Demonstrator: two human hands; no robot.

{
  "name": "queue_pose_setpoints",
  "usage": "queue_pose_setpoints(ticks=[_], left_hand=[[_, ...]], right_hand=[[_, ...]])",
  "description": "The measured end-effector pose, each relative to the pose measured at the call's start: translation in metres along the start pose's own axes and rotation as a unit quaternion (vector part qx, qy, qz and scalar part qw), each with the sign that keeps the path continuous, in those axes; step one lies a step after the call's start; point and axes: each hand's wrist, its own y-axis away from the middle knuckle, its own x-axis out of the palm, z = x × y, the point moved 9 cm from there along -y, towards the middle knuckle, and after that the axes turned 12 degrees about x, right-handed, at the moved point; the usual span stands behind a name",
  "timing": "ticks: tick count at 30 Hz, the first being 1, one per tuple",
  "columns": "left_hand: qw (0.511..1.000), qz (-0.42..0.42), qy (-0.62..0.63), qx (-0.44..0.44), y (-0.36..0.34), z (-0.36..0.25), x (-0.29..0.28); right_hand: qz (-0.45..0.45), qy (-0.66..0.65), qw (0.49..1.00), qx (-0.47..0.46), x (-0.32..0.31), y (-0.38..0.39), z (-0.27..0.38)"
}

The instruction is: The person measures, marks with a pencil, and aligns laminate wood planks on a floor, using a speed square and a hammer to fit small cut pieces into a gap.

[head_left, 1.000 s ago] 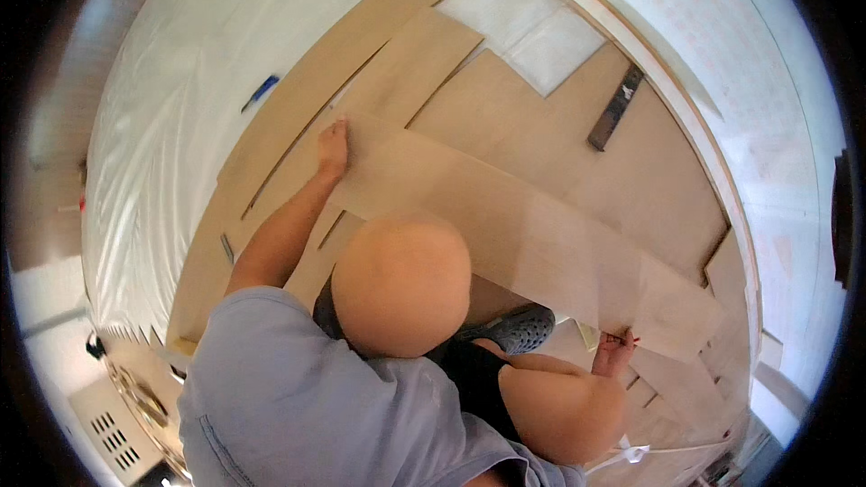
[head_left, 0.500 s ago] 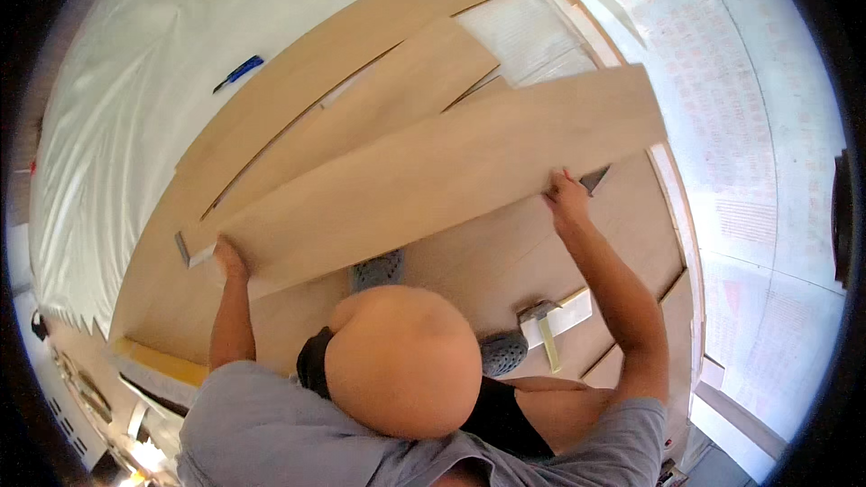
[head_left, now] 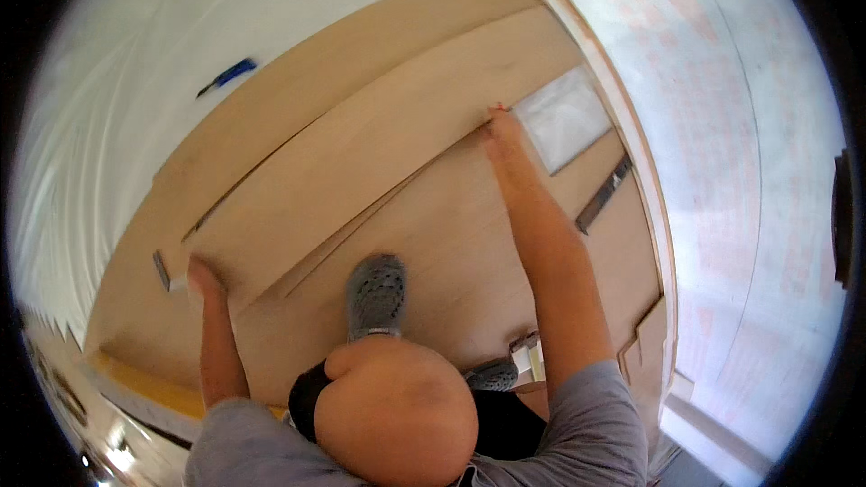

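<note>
A long tan floor plank [head_left: 388, 135] lies slantwise over the laid planks, from lower left to upper right. My right hand [head_left: 502, 131] is closed on its near edge, toward the right end. At the plank's left end my left hand [head_left: 207, 280] grips the near corner; its fingers are partly hidden and blurred. Just left of that hand is a small grey metal piece [head_left: 161, 271]. A thin dark gap shows along the plank's far side, and a narrow seam runs along its near side. Right of my right hand, a pale square of underlayment [head_left: 564, 117] is exposed.
A blue utility knife [head_left: 232, 75] lies on plastic sheeting [head_left: 117, 108] beyond the boards. A dark flat bar [head_left: 604, 196] rests near the wooden edging [head_left: 631, 126] at right. My grey clog [head_left: 377, 293] stands on the laid boards. A yellow strip [head_left: 149, 383] borders the lower left.
Both hands have carried the plank away from me, down against the farther boards. The loose boards there are now covered. The flat bar and my clog have come into fuller view.
</note>
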Motion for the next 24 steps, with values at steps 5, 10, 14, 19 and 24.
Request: queue_pose_setpoints(ticks=[5,10,14,19,24], left_hand=[[0.985,0.042,-0.165,0.037,0.014,-0.062,0.124],[0.986,0.014,-0.161,0.033,0.010,-0.086,0.128],[0.986,-0.040,-0.160,-0.010,0.015,-0.067,0.124],[0.998,0.012,-0.027,-0.059,0.042,-0.069,0.104],[0.982,0.058,-0.174,0.038,0.100,-0.075,0.098]], right_hand=[[0.128,-0.123,0.983,0.040,-0.059,-0.082,0.022],[0.179,-0.152,0.972,0.018,-0.038,-0.083,0.039],[0.106,-0.119,0.985,0.070,-0.033,-0.075,0.048],[0.240,-0.101,0.963,0.068,-0.039,-0.098,0.056],[0.107,-0.130,0.985,0.042,-0.057,-0.095,0.053]])
